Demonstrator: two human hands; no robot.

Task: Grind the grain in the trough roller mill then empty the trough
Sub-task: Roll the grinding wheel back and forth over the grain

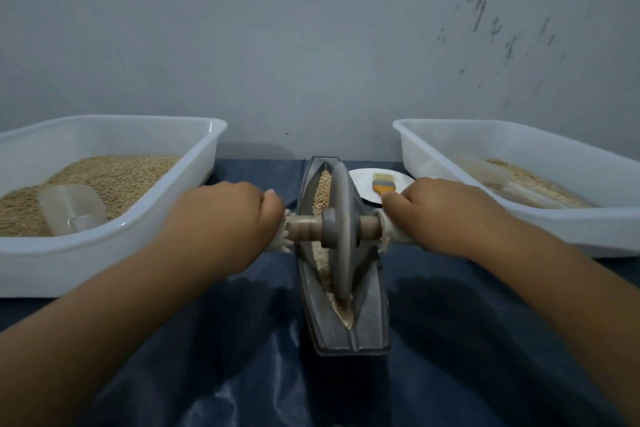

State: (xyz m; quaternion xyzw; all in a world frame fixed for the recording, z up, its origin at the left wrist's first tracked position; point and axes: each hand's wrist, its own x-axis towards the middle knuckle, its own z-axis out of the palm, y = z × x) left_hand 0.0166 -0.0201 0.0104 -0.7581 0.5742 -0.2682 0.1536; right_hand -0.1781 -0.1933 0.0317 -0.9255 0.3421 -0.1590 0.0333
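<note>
A dark boat-shaped trough [367, 319] lies lengthwise on the blue cloth in the middle. A grey roller wheel [343, 239] stands upright in its groove, on a wooden axle [304, 228]. Grain [322, 194] fills the groove beyond the wheel, and paler crushed grain lies along the near part. My left hand [221, 215] grips the axle's left handle. My right hand [446, 215] grips the right handle. Both handles are mostly hidden under my fingers.
A white tub [114, 246] at the left holds whole grain and a clear scoop [74, 210]. A second white tub [588, 229] at the right holds some grain and another scoop [485, 172]. Behind the trough, a white plate [360, 180] carries an orange brush [382, 185]. A wall stands close behind.
</note>
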